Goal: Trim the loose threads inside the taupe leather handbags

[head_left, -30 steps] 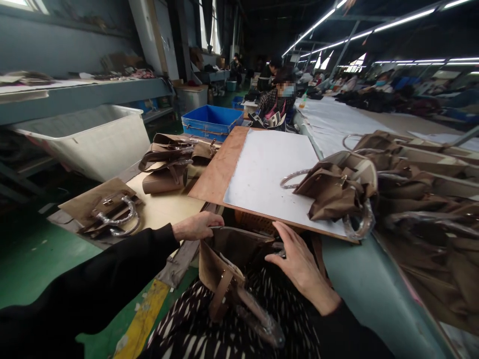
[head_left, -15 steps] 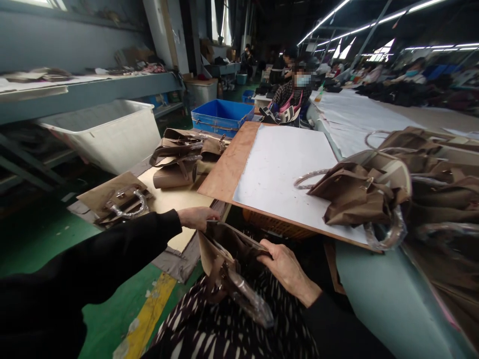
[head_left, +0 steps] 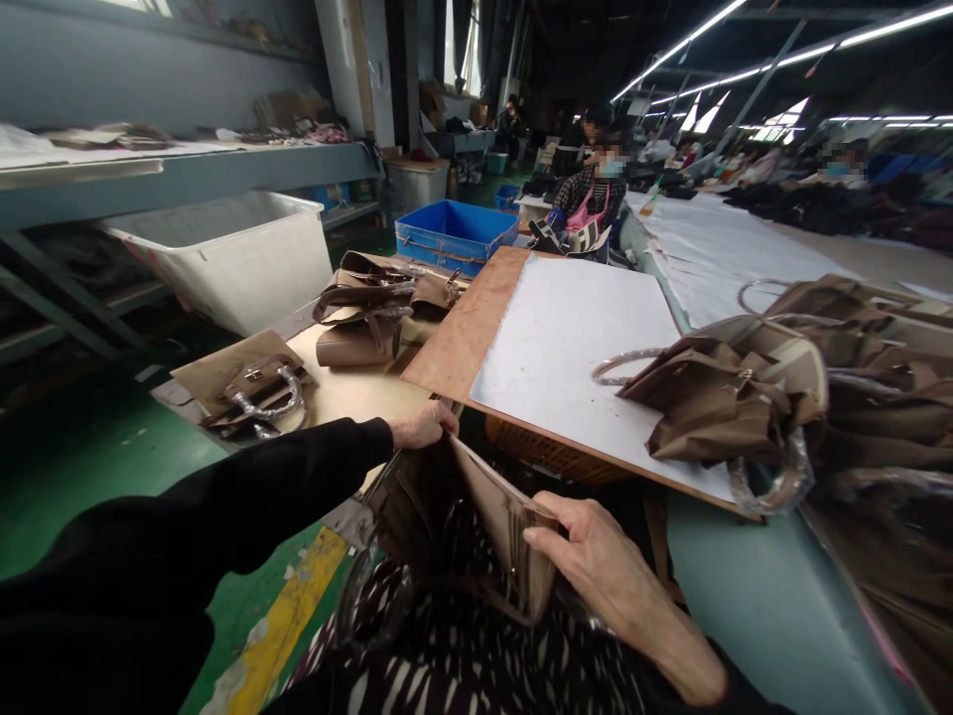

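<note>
A brown handbag (head_left: 495,497) rests over my lap, with its panels spread apart and a lighter beige panel facing up. My left hand (head_left: 424,425) pinches the bag's far upper edge. Lower and to the right, my right hand (head_left: 588,551) grips the near right edge, thumb on one side and fingers on the other. A plastic-wrapped handle (head_left: 372,596) hangs at the bag's left, partly dark and blurred. The lower part of the bag blends into the patterned cloth on my lap.
A wooden board (head_left: 462,343) with a white sheet (head_left: 573,338) lies ahead. Brown bags (head_left: 745,397) pile up at the right, others (head_left: 364,338) at the left. A blue bin (head_left: 454,238) and white tub (head_left: 238,263) stand beyond. A masked person (head_left: 596,199) sits farther back.
The bag has been turned: its beige panel now faces me, and the wrapped handle has swung from the front to the left. Both hands have shifted slightly right, still gripping its edges.
</note>
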The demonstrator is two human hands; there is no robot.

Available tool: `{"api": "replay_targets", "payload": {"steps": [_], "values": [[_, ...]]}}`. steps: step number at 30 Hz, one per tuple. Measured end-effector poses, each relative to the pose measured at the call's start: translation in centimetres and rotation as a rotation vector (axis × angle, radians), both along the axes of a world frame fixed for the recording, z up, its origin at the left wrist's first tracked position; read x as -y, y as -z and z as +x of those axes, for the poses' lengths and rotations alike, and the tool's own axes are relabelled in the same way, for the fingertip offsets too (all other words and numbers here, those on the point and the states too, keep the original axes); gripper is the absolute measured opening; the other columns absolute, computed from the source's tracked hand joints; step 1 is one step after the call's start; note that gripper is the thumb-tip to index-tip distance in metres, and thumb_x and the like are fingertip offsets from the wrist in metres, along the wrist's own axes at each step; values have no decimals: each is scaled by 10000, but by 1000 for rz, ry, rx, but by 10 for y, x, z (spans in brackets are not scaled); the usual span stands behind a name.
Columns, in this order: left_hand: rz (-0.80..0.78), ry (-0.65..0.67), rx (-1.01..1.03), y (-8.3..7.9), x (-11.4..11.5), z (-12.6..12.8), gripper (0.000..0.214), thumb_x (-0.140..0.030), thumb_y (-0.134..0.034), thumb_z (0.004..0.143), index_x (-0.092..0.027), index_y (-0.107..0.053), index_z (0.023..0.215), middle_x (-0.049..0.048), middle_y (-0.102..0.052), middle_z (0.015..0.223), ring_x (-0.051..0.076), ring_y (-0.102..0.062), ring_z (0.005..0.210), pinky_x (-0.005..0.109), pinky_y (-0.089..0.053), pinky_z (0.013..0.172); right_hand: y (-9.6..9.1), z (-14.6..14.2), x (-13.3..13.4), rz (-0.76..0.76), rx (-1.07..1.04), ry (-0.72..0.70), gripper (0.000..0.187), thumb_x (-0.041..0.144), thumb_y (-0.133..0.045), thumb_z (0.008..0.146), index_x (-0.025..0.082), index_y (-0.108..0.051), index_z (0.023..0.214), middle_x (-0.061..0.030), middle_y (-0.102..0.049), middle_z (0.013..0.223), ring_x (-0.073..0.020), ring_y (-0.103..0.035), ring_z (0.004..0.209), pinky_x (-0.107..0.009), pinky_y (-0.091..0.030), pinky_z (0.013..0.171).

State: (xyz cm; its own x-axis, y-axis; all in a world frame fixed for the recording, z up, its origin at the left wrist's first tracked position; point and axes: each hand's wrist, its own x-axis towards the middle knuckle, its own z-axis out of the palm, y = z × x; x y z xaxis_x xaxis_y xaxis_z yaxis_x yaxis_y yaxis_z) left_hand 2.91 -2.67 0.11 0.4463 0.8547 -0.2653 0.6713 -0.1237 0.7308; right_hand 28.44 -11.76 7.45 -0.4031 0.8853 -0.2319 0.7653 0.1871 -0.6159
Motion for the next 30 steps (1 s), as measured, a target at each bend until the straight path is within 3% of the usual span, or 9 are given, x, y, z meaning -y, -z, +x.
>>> {"api": "replay_targets", "payload": {"steps": [4,7,11,14,17,20,24,27,30], "values": [[5,100,-12,-8,12,16,341,-72,-333,463,-126,-633,615,-14,-524,535,121,-509,597,169,-366,529,32,45,-19,-347,-260,77,153,302,-528,687,183,-480,602,50,-457,544,-104,-378,544,-216,-283,531],[-13,166,-43,-12,12,27,333,-78,-330,451,-126,-628,594,-9,-513,524,117,-502,577,166,-347,500,60,65,-27,-443,-408,144,152,297,-562,657,173,-488,611,61,-449,546,-92,-367,538,-211,-289,539],[-23,197,-73,-8,5,37,318,-85,-332,452,-131,-621,576,-6,-499,509,117,-493,561,170,-344,502,81,69,-27,-360,-441,203,135,283,-561,676,165,-509,635,60,-486,563,-97,-419,555,-217,-328,562],[-47,161,-83,-3,1,40,312,-98,-331,453,-133,-617,574,-6,-498,513,117,-481,543,183,-337,497,80,67,-20,-212,-312,223,125,280,-548,703,187,-560,785,43,-565,654,-132,-512,648,-246,-385,642],[-57,120,-88,1,0,42,296,-106,-329,450,-134,-600,564,-5,-493,515,117,-472,540,186,-323,485,73,64,-14,-13,-157,278,269,288,-573,694,238,-560,958,16,-626,846,-167,-565,808,-280,-405,763],[-51,109,-103,3,-1,43,276,-101,-332,451,-133,-584,558,-5,-482,516,116,-466,544,184,-311,477,71,60,-12,137,-147,250,236,273,-553,715,248,-596,946,-4,-626,962,-171,-566,884,-276,-403,813],[-26,154,-169,2,-2,44,282,-82,-341,484,-137,-592,600,0,-509,557,123,-494,577,192,-331,511,77,57,-11,160,-215,255,191,262,-531,734,221,-640,886,-12,-662,895,-174,-586,846,-260,-415,791],[112,217,-286,-6,3,47,326,-62,-362,501,-149,-607,698,24,-558,647,163,-536,674,227,-383,598,78,56,-9,133,-231,305,173,298,-512,753,216,-646,826,-4,-666,808,-174,-588,774,-254,-420,736],[407,329,-282,-20,13,52,486,-38,-403,520,-160,-579,957,68,-588,922,225,-521,908,315,-388,820,73,54,-6,113,-233,320,190,333,-494,772,217,-641,806,0,-656,780,-174,-578,742,-251,-412,711]]}}
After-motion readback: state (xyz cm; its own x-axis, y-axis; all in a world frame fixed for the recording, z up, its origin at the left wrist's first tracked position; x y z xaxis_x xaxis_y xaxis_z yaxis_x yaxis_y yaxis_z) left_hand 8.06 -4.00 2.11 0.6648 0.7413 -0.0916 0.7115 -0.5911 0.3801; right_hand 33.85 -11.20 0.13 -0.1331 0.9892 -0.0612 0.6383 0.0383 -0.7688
